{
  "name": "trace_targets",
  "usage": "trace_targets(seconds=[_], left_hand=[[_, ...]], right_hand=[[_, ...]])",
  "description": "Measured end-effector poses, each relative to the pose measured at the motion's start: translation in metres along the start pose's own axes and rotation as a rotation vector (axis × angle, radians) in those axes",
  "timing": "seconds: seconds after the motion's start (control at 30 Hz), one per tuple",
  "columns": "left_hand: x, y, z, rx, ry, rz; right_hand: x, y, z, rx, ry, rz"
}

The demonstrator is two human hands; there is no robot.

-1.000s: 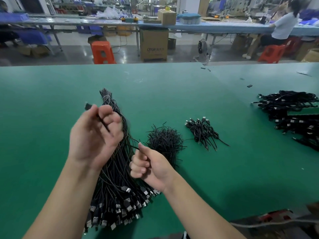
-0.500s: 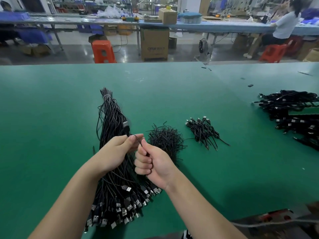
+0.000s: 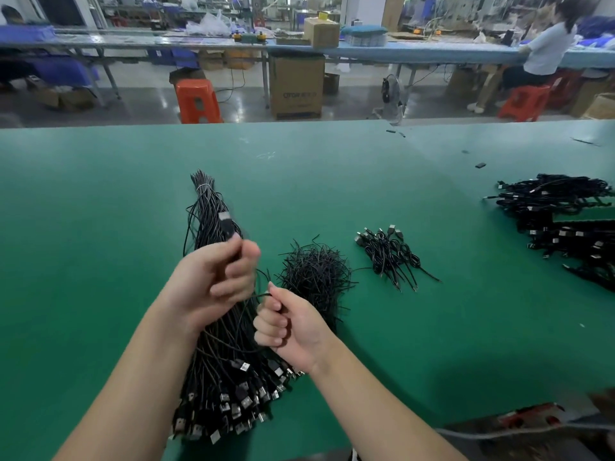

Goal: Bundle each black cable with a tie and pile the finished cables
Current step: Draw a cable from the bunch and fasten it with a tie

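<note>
black wire is in both hands: the left hand (image 3: 213, 281) has its fingers curled round one cable (image 3: 227, 224), whose usb plug sticks up above the knuckles, and the right hand (image 3: 286, 327) is a closed fist pinching the thin far end of that same cable. half a second ago the two hands met over the stock with the plug tucked low; now the left hand has lifted and the plug stands clear above it, so i judge a loop is being wound (folding for the tie, most likely), with no tie on it yet.

counts on the green table (image 3: 100, 211): one big unbundled sheaf (image 3: 229, 377) beneath the hands, one heap of ties (image 3: 316, 274) just right of them, one small pile of finished cables (image 3: 389, 254) (roughly five plugs showing, blurred), and one larger black pile (image 3: 565, 221) at the right edge.
</note>
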State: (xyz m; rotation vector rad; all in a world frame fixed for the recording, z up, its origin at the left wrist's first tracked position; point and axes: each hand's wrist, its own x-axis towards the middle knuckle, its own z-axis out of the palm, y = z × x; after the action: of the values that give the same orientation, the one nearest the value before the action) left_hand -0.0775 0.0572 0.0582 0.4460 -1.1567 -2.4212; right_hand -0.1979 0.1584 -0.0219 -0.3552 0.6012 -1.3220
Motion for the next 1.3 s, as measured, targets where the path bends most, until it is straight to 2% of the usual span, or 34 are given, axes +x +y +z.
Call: trace_targets(seconds=[0.07, 0.13, 0.2, 0.27, 0.33, 0.4, 0.47, 0.5, 0.53, 0.63, 0.7, 0.77, 0.87, 0.97, 1.03, 1.1, 1.17, 1.2, 1.3], left_hand=[[-0.010, 0.008, -0.010, 0.376, -0.202, -0.146], [-0.018, 0.016, -0.017, 0.717, -0.339, -0.313], [-0.021, 0.017, -0.020, 0.922, -0.289, -0.501], [-0.019, 0.008, -0.022, 1.110, -0.077, -0.587], [-0.012, -0.002, -0.024, 1.120, 0.149, -0.494], [-0.002, -0.012, -0.029, 0.972, 0.398, -0.259], [0.006, -0.020, -0.027, 1.018, 0.649, -0.017], [0.012, -0.025, -0.025, 0.943, 0.719, 0.083], [0.017, -0.030, -0.021, 0.737, 0.740, 0.167], [0.026, -0.025, -0.009, -0.052, 0.639, 0.251], [0.025, -0.015, -0.008, -0.264, 0.575, 0.222], [0.023, -0.009, -0.004, -0.298, 0.497, 0.171], [0.011, -0.002, -0.007, -0.102, 0.294, 0.034], [-0.005, 0.010, -0.020, 0.335, -0.138, -0.154], [-0.013, 0.017, -0.024, 0.639, -0.318, -0.272], [-0.015, 0.018, -0.022, 0.871, -0.311, -0.397], [-0.013, 0.013, -0.015, 1.085, -0.179, -0.506], [-0.013, 0.009, -0.013, 1.123, -0.093, -0.504], [-0.002, -0.001, -0.010, 0.860, 0.195, -0.258]], right_hand=[[-0.002, 0.000, -0.006, 0.019, -0.018, 0.014], [-0.005, -0.001, -0.012, 0.032, 0.001, -0.004], [-0.006, -0.003, -0.013, 0.045, 0.016, -0.011], [-0.006, -0.002, -0.011, 0.041, 0.013, -0.001], [-0.005, 0.002, -0.005, 0.018, 0.013, 0.014], [-0.004, 0.006, 0.000, -0.009, 0.018, 0.028], [-0.003, 0.011, 0.004, -0.050, 0.014, 0.043], [-0.002, 0.013, 0.005, -0.063, 0.010, 0.048], [-0.001, 0.015, 0.006, -0.065, 0.005, 0.050], [0.002, 0.022, 0.007, -0.049, 0.011, 0.068], [0.002, 0.023, 0.004, -0.021, 0.030, 0.071], [0.001, 0.021, -0.001, 0.032, 0.034, 0.056], [0.000, 0.011, -0.006, 0.097, 0.037, 0.041], [-0.003, -0.002, -0.006, 0.128, 0.035, 0.025], [-0.005, -0.012, -0.004, 0.094, 0.029, 0.008], [-0.008, -0.022, 0.000, 0.038, 0.009, 0.020], [-0.010, -0.029, 0.005, -0.013, -0.004, 0.029], [-0.011, -0.031, 0.007, -0.033, -0.009, 0.028], [-0.012, -0.031, 0.013, -0.074, -0.019, 0.015]])
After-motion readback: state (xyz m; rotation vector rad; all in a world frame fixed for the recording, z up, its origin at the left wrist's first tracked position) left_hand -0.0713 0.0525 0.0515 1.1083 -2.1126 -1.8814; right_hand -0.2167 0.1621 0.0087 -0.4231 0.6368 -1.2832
